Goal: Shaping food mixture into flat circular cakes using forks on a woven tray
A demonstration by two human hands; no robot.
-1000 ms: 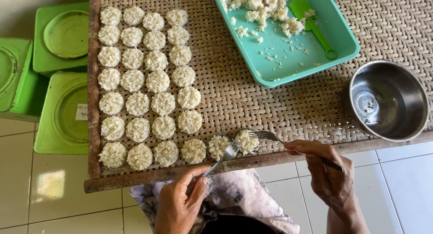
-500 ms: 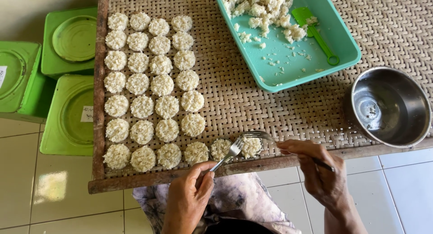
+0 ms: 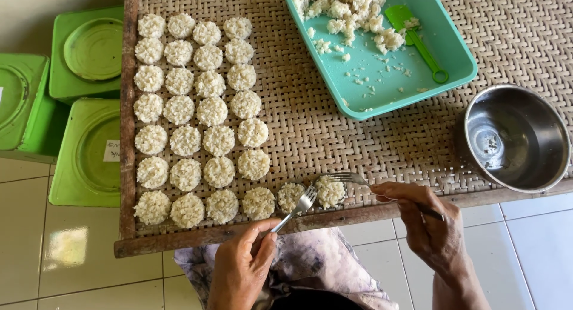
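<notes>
A: Fingers first. Left hand (image 3: pixel 242 265)?

B: Clenched round the handle of a fork (image 3: pixel 295 207), tines up against the newest rice cake (image 3: pixel 330 191) at the near edge of the woven tray (image 3: pixel 310 125).

A: Right hand (image 3: pixel 431 229)?

B: Also gripping a fork, the second fork (image 3: pixel 352 178), tines touching the same cake from the far-right side. My read: two forks pinch and shape the patty without bare fingers sticking to the rice.

A: Where's the cake sitting?

B: Near edge, last in the bottom row, just beside another cake (image 3: pixel 290 196). The rest, the rows of rice cakes (image 3: pixel 197 113), fill the left end of the tray in tidy columns, apart from each other, likely spaced so they dry without fusing.

A: Outward?

B: Teal tub (image 3: pixel 382 104) at the far edge, loose cooked rice (image 3: pixel 346 11) piled in it, green scoop (image 3: pixel 418 41) lying inside. Steel bowl (image 3: pixel 516 137) at the near right corner, seems to hold a little liquid; can't tell what.

A: Hidden or cut?

B: Tub's far end is out of frame. Right fork's handle mostly buried in the hand. Green tins (image 3: pixel 77 107) on the floor left of the tray, lids on, contents unseen. Patterned cloth (image 3: pixel 310 265) at the lap, partly covered by the arms.
</notes>
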